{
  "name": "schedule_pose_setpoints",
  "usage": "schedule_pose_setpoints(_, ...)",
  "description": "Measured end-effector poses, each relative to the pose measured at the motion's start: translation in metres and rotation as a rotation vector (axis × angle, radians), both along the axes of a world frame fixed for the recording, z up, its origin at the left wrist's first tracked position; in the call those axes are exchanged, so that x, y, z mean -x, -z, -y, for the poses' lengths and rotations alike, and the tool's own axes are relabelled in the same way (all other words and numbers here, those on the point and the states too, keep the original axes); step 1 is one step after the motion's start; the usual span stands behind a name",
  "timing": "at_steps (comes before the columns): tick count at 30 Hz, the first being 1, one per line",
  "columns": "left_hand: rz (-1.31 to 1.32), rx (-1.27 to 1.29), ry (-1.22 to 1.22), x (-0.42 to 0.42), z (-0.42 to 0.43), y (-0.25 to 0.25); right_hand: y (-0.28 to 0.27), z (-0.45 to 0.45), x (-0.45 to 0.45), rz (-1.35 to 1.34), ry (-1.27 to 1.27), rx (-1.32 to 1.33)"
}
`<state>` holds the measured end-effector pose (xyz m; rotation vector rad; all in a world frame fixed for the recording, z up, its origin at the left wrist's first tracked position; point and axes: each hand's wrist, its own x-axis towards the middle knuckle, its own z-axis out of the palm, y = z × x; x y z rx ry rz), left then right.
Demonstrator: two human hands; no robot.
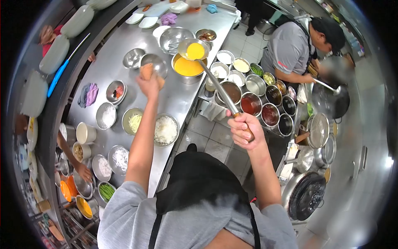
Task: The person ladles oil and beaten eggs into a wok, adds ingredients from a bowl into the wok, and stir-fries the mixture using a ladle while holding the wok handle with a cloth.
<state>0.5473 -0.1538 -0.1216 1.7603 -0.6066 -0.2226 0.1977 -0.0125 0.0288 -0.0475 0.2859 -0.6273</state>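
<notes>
My right hand [245, 129] is wrapped round the wooden grip of a long-handled metal ladle [222, 92]. Yellow liquid [195, 51] lies in the ladle's bowl, which is over a metal bowl of similar yellow liquid [187, 67]. On the left, my left hand [150, 85] is closed on an orange-brown cloth [146, 71] at the near edge of a metal bowl [157, 64]. Whether the fingers also grip that bowl's rim is hidden. A smaller metal bowl [133, 57] stands beside it.
Bowls of white rice [166, 130] and pale shreds [134, 123] stand near my left arm on the steel table [137, 37]. Several sauce pots [251, 103] line the right. A co-worker [290, 52] works at a wok [331, 99]. Another person's hand [84, 172] reaches in at left.
</notes>
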Motion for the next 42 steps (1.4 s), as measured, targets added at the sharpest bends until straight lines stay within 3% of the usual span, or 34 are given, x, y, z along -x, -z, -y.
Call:
schedule_pose_setpoints(2,-0.173,0.153,0.272,0.03,0.031,0.009,-0.003,-0.017,0.018,0.049,0.023,0.009)
schedule_pose_setpoints(4,-0.317,0.206,0.437,0.073,0.032,-0.019,-0.009,-0.042,0.038,0.026,0.107,-0.008)
schedule_pose_setpoints(7,-0.577,0.21,0.766,0.134,0.006,-0.057,-0.013,-0.101,0.075,-0.26,0.225,0.038)
schedule_pose_setpoints(12,-0.63,0.145,1.184,0.257,-0.062,-0.094,-0.018,-0.243,0.126,-0.217,0.648,-0.046)
schedule_pose_setpoints(16,-0.765,-0.125,1.478,0.373,-0.124,-0.093,-0.021,-0.344,0.127,-0.256,0.943,-0.047)
schedule_pose_setpoints(19,-0.797,-0.261,1.709,0.467,-0.175,-0.083,-0.029,-0.399,0.14,-0.407,1.296,-0.184)
schedule_pose_setpoints(24,-0.742,-0.3,2.037,0.624,-0.262,-0.09,0.002,-0.453,0.232,-0.909,1.535,-0.445)
schedule_pose_setpoints(27,-0.43,-0.217,2.16,0.71,-0.309,-0.095,0.042,-0.476,0.303,-1.273,1.477,-0.636)
schedule_pose_setpoints(29,-0.359,-0.143,2.255,0.764,-0.332,-0.089,0.079,-0.492,0.342,-1.374,1.491,-0.659)
schedule_pose_setpoints(31,0.004,0.018,2.289,0.809,-0.353,-0.093,0.101,-0.502,0.363,-1.48,1.493,-0.689)
schedule_pose_setpoints(32,0.009,0.02,2.29,0.829,-0.364,-0.095,0.106,-0.505,0.372,-1.585,1.435,-0.744)
schedule_pose_setpoints(34,0.322,0.185,2.338,0.865,-0.383,-0.093,0.127,-0.513,0.383,-1.683,1.373,-0.801)
schedule_pose_setpoints(35,0.329,0.182,2.339,0.881,-0.392,-0.091,0.144,-0.52,0.385,-2.087,1.237,-0.834)
schedule_pose_setpoints(36,0.501,0.427,2.339,0.896,-0.399,-0.088,0.153,-0.524,0.385,-2.484,1.047,-0.848)
schedule_pose_setpoints(37,0.671,0.676,2.311,0.909,-0.405,-0.085,0.129,-0.517,0.381,-2.289,1.055,-0.941)
schedule_pose_setpoints(38,0.676,0.676,2.311,0.92,-0.411,-0.082,0.112,-0.515,0.377,-2.286,1.057,-0.939)
schedule_pose_setpoints(40,0.743,0.831,2.423,0.939,-0.423,-0.075,0.093,-0.516,0.373,-1.825,1.231,-1.005)
schedule_pose_setpoints(42,0.867,0.899,2.412,0.954,-0.431,-0.069,0.108,-0.521,0.374,-1.898,1.184,-1.02)
